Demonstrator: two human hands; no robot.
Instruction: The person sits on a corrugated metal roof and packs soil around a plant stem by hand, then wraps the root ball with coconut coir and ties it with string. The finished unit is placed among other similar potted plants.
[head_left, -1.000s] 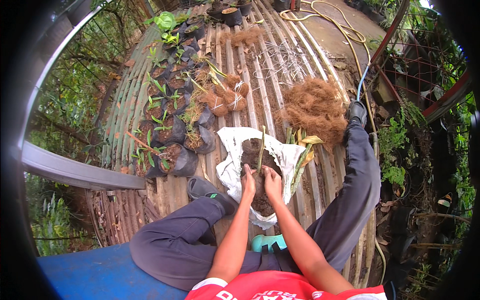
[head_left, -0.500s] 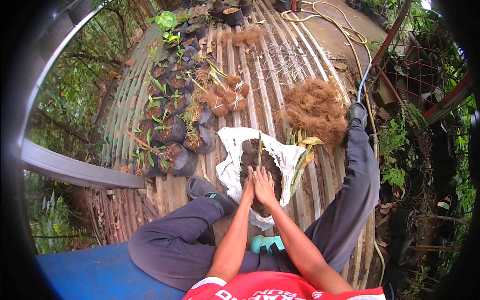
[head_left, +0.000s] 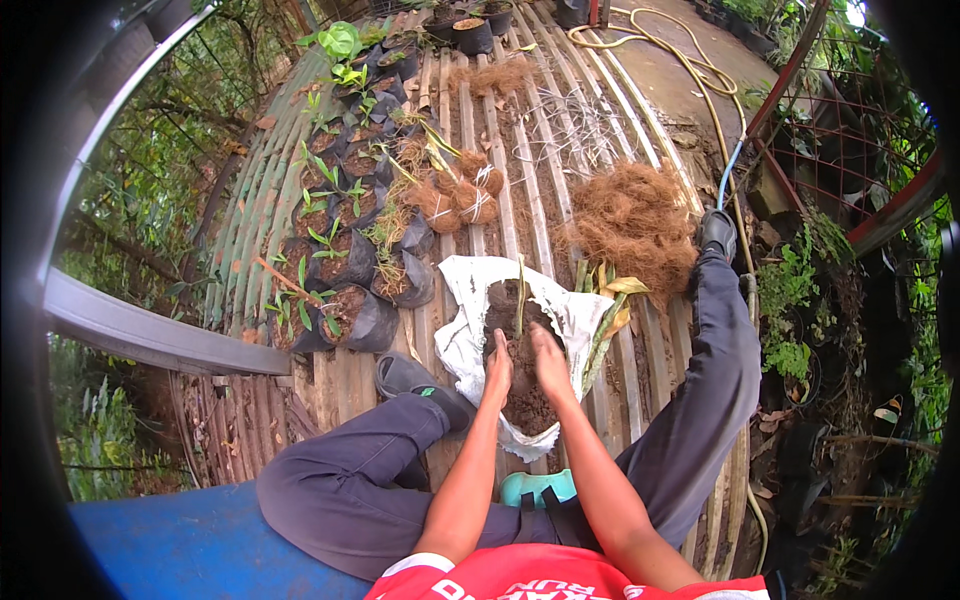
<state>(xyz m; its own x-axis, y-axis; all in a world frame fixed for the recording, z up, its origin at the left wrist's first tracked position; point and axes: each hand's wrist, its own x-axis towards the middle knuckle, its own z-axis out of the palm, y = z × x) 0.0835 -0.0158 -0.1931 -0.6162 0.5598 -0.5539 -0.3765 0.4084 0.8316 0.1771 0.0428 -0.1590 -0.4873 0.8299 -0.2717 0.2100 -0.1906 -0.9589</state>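
My left hand (head_left: 499, 364) and my right hand (head_left: 550, 362) are inside an opened white sack (head_left: 465, 345), at the two sides of the dark soil (head_left: 525, 402) in it. Both have their fingers stretched forward and seem to touch the soil, palms turned toward each other with a gap between. Just beyond my fingertips a narrow green leaf cutting (head_left: 520, 290) stands upright in a mound of soil. Some fingertips are partly hidden against the dirt. Long leaves with yellowed tips (head_left: 606, 322) lie along the sack's right edge.
Black bags of seedlings (head_left: 345, 258) stand in rows at the left. Fiber-wrapped root balls (head_left: 462, 200) lie beyond the sack, a brown fiber heap (head_left: 635, 222) at the right. A turquoise object (head_left: 538, 486) sits between my legs. A hose (head_left: 700, 70) curves at the far right.
My hands were together at the middle of the soil, behind the cutting. They have now moved apart, one to each side, uncovering soil between them.
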